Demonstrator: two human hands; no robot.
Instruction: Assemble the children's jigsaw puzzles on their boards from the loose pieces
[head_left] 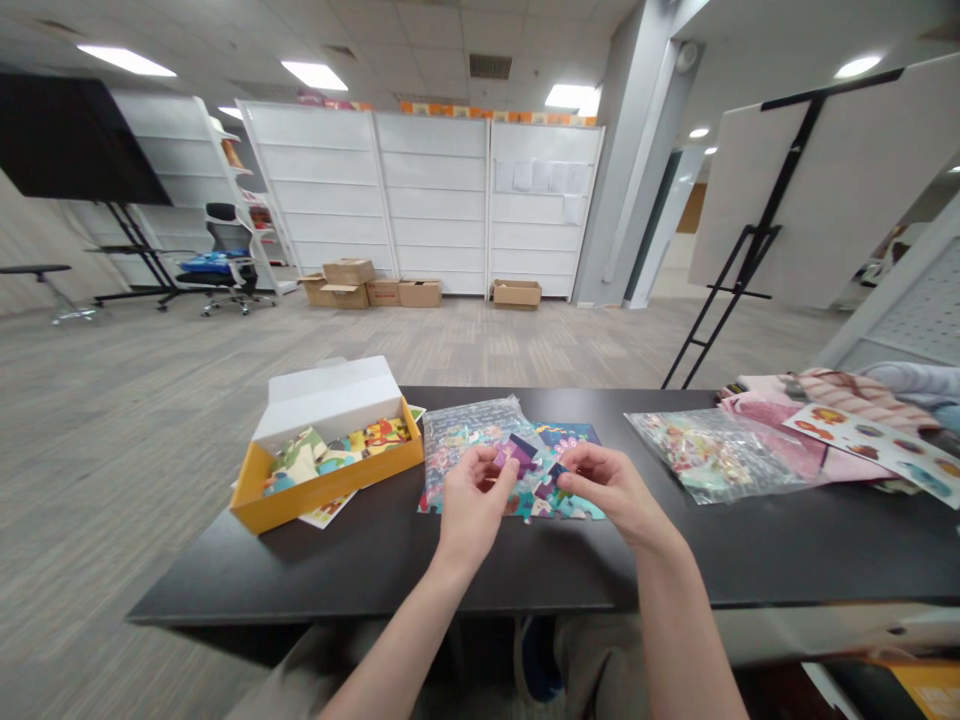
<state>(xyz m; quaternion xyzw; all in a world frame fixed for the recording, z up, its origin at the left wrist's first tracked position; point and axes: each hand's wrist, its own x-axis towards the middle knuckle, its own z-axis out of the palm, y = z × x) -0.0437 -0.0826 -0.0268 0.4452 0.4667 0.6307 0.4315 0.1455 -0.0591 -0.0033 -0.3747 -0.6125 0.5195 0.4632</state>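
1. Left hand (471, 505) hovers just above the black table (375, 560), thumb and fingers pinched together on a purple puzzle piece (517, 453); the piece juts up and to the right from the fingertips.
2. Right hand (609, 485) sits just beside it, fingers closed on a dark blue puzzle piece (556, 472); the two pieces are very near each other between the hands, and whether they touch cannot be told.
3. Under both hands a partly joined puzzle (574, 437) lies flat on the table; it is brightly coloured, with knobs showing along its near edge.
4. A clear plastic bag (465, 430) of pieces lies over the puzzle's left part, just behind the left hand.
5. Left of that bag stands a yellow box (322, 495), open, its white lid (330, 395) flipped back; loose pieces lie inside it; a printed sheet (326, 512) pokes out from under its front.
6. To the right lies a second clear bag (712, 455) of pieces, apart from the right hand; beyond it are pink sheets (772, 425) and a sticker sheet (877, 440).
7. Past the table stands a black easel (750, 250) with a white board; cardboard boxes (375, 288) sit by white shelving; an office chair (225, 255) stands far left.
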